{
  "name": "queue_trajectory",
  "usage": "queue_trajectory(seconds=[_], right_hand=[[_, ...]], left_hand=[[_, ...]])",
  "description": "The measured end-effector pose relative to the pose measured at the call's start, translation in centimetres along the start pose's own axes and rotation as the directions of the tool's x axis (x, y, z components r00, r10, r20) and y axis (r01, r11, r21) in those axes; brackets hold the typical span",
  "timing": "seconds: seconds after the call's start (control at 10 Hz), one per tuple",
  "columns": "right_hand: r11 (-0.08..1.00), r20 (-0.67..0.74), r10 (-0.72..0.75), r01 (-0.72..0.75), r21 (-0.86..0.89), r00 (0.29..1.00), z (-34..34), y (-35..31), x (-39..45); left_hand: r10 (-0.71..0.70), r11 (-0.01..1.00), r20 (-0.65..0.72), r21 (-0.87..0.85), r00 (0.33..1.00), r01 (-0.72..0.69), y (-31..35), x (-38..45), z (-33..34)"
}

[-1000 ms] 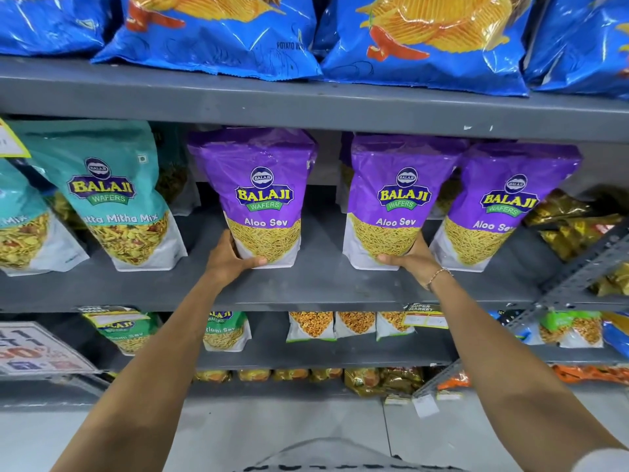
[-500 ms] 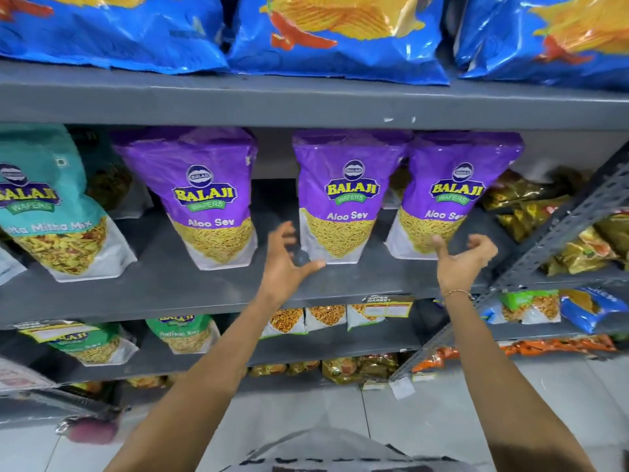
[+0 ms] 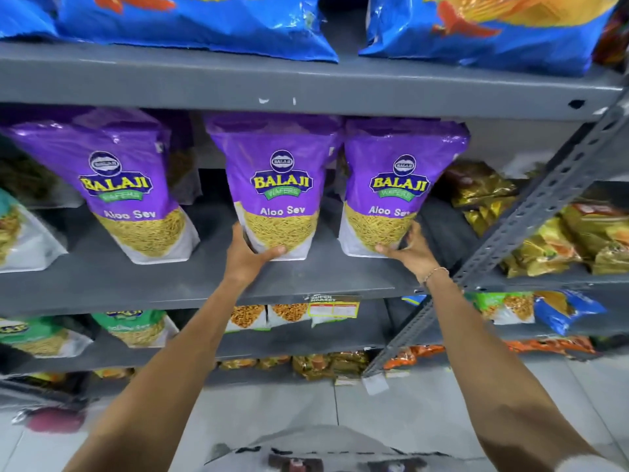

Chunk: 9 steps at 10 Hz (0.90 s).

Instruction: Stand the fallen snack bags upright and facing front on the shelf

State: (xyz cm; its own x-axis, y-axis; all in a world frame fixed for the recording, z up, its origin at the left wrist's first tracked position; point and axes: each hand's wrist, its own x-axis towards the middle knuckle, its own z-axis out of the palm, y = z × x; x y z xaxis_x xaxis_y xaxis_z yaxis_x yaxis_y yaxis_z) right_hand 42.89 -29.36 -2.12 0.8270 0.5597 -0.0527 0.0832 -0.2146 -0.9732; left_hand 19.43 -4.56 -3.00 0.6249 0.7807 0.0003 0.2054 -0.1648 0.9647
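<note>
The left hand (image 3: 250,255) is cupping the base of the middle bag (image 3: 277,185), thumb across its white gusset. The right hand (image 3: 410,250) is gripping the right bag (image 3: 398,185) at its lower corner. Both glossy purple pouches are standing upright, fronts outward, on the grey metal shelf (image 3: 204,284). Crinkled blue bags (image 3: 190,25) are lying above.

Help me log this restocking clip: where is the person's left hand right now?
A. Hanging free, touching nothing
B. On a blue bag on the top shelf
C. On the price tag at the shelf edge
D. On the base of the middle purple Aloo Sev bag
D: the left hand cups the bottom of the middle purple Aloo Sev bag, thumb across its front, while the right hand grips the base of the right purple bag.
</note>
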Motion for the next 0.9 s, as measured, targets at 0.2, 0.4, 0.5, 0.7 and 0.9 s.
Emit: queue_trajectory(seconds=[0.2, 0.4, 0.5, 0.7, 0.9], right_hand=[[1.000, -0.002, -0.011, 0.011, 0.025, 1.000, -0.8, 0.6, 0.7], [1.000, 0.026, -0.001, 0.000, 0.014, 1.000, -1.5, 0.7, 0.9], [1.000, 0.046, 0.015, -0.015, 0.000, 0.999, -1.6, 0.4, 0.7], [1.000, 0.055, 0.003, -0.003, -0.005, 0.998, -1.6, 0.1, 0.4], [0.993, 0.000, -0.039, 0.039, 0.108, 0.999, -1.1, -0.2, -0.9]], left_hand=[[-0.012, 1.000, -0.005, 0.009, 1.000, 0.012, 0.0, 0.2, -0.1], [-0.017, 0.999, 0.002, 0.036, 1.000, 0.017, 0.5, -0.1, -0.1], [-0.021, 0.999, 0.012, 0.037, 1.000, 0.021, 0.7, -0.1, -0.1], [-0.032, 0.998, 0.020, 0.046, 0.999, 0.031, 1.1, -0.3, -0.1], [0.007, 0.999, -0.022, -0.043, 1.000, -0.008, 1.5, -1.5, 0.3]])
